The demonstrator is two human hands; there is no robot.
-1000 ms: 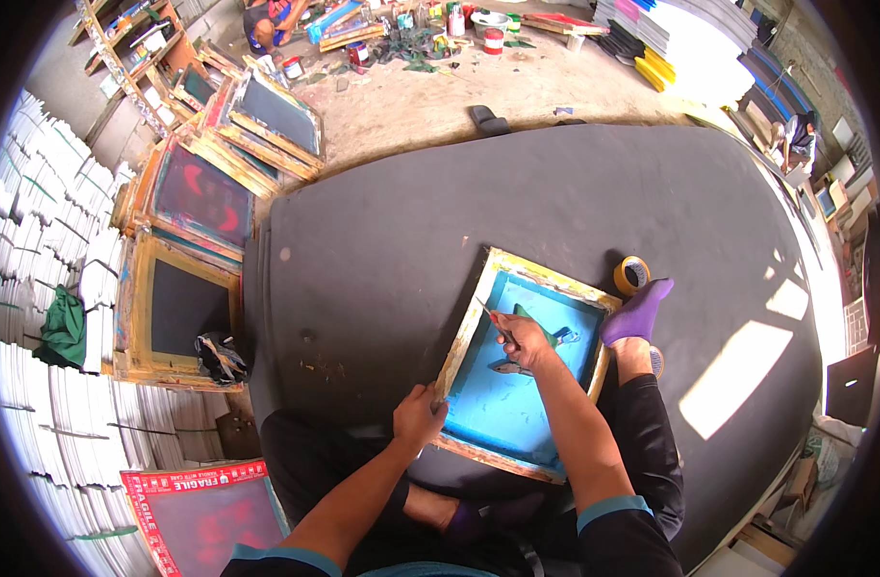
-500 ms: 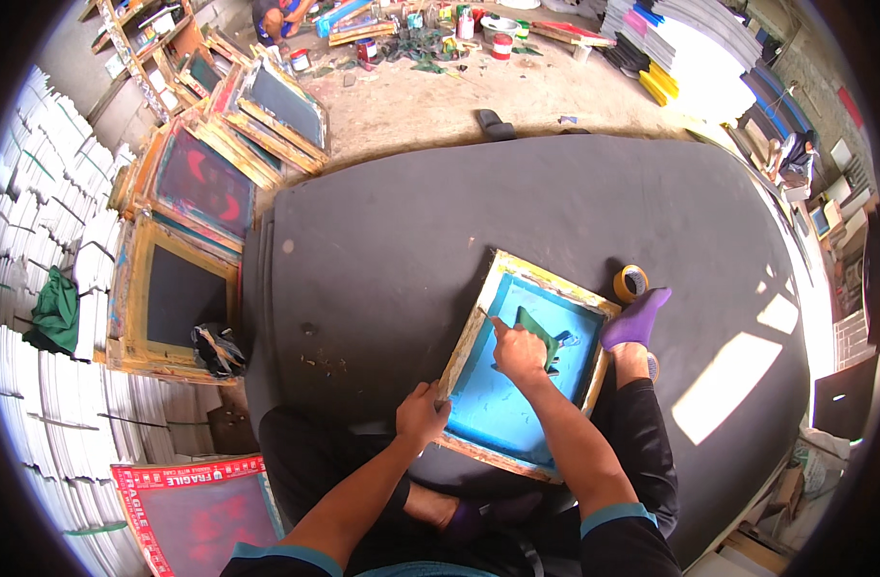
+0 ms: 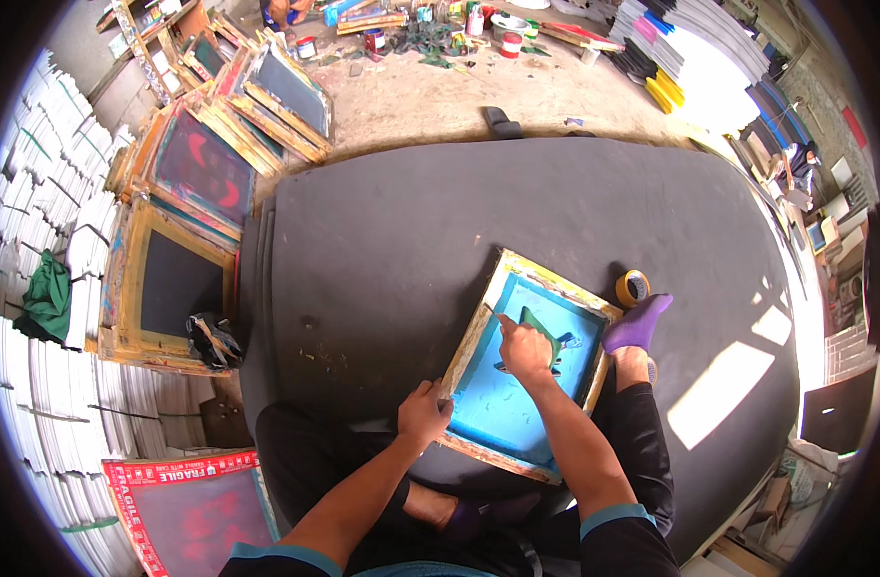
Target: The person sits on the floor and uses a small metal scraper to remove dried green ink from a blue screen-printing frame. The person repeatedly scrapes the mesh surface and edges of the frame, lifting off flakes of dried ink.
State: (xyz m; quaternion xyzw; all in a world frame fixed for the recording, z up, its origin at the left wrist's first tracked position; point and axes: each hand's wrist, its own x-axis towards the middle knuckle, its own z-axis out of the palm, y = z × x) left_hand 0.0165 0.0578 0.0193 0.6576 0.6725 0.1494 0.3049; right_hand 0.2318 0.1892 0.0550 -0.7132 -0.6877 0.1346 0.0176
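Observation:
A wooden-framed printing screen (image 3: pixel 467 358) with blue mesh rests tilted across my legs. My left hand (image 3: pixel 424 413) is closed round its left side rail, near the lower corner. My right hand (image 3: pixel 526 350) is over the mesh, its fingers curled on a piece of green cloth (image 3: pixel 540 321) and its index finger stretched toward the left rail. The cloth lies against the mesh, partly hidden under the hand. Small dark marks show on the mesh around it.
I sit on a stack of large black sheets (image 3: pixel 392 221). A roll of yellow tape (image 3: pixel 631 288) lies by my purple-socked foot (image 3: pixel 640 325). More framed screens (image 3: pixel 201 173) lean at the left, beside white stacks (image 3: pixel 46 202). Paint cans (image 3: pixel 510 44) stand on the far floor; people are farther off.
The whole view has shifted slightly. Both hands stay in nearly the same places on the screen, the left on the rail and the right on the green cloth.

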